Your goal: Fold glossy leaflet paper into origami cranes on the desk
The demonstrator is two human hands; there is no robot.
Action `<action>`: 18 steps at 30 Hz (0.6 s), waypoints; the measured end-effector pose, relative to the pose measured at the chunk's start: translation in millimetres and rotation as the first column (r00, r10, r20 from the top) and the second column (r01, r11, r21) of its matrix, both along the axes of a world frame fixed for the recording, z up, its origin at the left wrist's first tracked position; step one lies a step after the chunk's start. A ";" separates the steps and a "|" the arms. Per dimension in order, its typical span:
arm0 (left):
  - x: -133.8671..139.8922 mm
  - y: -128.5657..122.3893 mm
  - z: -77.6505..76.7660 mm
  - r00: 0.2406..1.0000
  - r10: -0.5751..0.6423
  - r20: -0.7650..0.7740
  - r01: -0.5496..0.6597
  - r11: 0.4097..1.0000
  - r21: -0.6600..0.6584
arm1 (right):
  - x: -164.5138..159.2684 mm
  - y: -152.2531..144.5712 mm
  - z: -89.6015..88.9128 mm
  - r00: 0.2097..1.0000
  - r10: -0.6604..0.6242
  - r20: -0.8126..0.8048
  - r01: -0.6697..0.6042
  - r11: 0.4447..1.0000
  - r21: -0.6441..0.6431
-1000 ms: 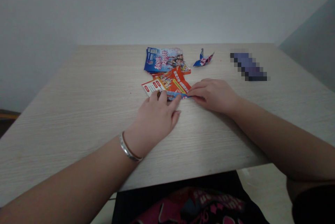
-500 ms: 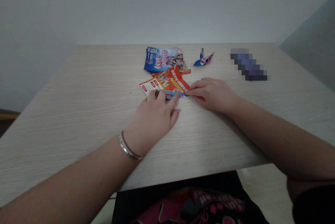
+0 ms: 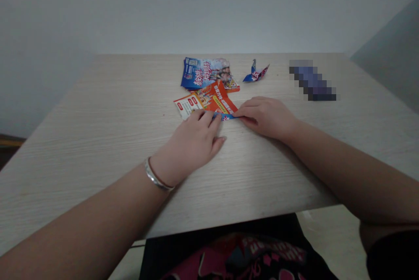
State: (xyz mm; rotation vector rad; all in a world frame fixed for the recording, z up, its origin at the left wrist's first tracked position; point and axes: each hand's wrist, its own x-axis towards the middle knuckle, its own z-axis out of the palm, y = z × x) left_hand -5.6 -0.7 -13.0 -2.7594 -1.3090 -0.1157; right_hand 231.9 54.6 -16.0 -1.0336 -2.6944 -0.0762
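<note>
An orange and white printed flyer (image 3: 211,98) lies on the table with its near edge folded over, showing a narrow blue strip. My left hand (image 3: 195,138) rests with spread fingers pressing on that folded strip; its fingertips cover part of the flyer. At the right end of the strip, my right hand (image 3: 266,116) pinches the flyer's corner between thumb and fingers. Just behind the flyer is a stack of blue printed flyers (image 3: 204,73), which its top corner overlaps. A folded paper crane (image 3: 256,75) in blue and pink stands to the right of the stack.
A dark, pixelated oblong object (image 3: 312,81) lies at the back right of the pale wood-grain table (image 3: 114,140). A grey wall (image 3: 209,9) rises behind the table's far edge. My lap is below the near edge.
My left hand has slid slightly left and up along the folded strip, uncovering a bit less of the strip's left part. My right hand stays at the corner.
</note>
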 end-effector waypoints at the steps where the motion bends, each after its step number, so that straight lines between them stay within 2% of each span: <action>1: 0.2 -0.4 0.3 1.000 0.001 0.002 -0.001 1.000 -0.004 | 0.1 -0.5 0.1 1.000 -0.002 0.001 0.002 1.000 0.003; 15: -0.1 -4.7 0.9 0.999 0.037 0.012 -0.037 0.999 0.009 | -1.5 -4.8 4.6 0.999 -0.036 0.006 0.036 0.999 -0.019; 18: -0.4 -5.1 0.4 0.999 0.039 0.011 -0.039 0.999 0.011 | -0.7 -1.9 1.5 0.997 -0.061 -0.050 0.059 0.997 -0.049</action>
